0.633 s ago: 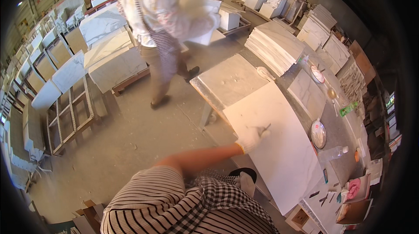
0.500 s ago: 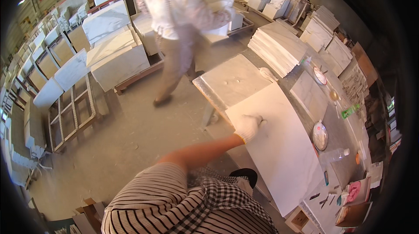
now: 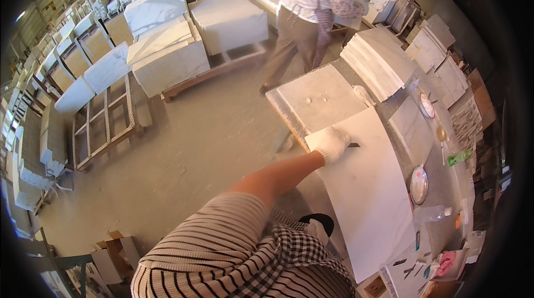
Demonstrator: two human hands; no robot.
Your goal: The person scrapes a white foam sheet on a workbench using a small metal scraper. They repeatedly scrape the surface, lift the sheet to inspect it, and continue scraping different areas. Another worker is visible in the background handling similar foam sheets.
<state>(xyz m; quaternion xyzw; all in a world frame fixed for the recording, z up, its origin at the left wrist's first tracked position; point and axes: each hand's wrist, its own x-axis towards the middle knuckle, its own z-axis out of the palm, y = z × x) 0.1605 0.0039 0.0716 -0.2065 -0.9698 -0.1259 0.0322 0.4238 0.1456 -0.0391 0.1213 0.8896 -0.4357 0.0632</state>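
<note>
My left hand (image 3: 332, 146), in a white knitted glove, is closed on a small dark flat tool (image 3: 354, 145), whose end sticks out past the fingers. Its exact kind is too small to make out. The hand rests over the far left part of a long white stone slab (image 3: 370, 198), which lies on the workbench. A greyish stone slab (image 3: 320, 97) lies flat just beyond it. My right hand is not in view.
On the bench's right lie a stack of slabs (image 3: 378, 61), an oval dish (image 3: 419, 185), a plastic bottle (image 3: 433, 213) and a green bottle (image 3: 459, 158). Beyond the bench a person (image 3: 311, 14) walks. Stone blocks (image 3: 228, 22) and a metal rack (image 3: 105, 120) stand left.
My gloved hand has shifted slightly over the slab, and the dark tool now shows beyond the fingers. The other person has moved right, behind the bench. The whole view has swung somewhat left.
</note>
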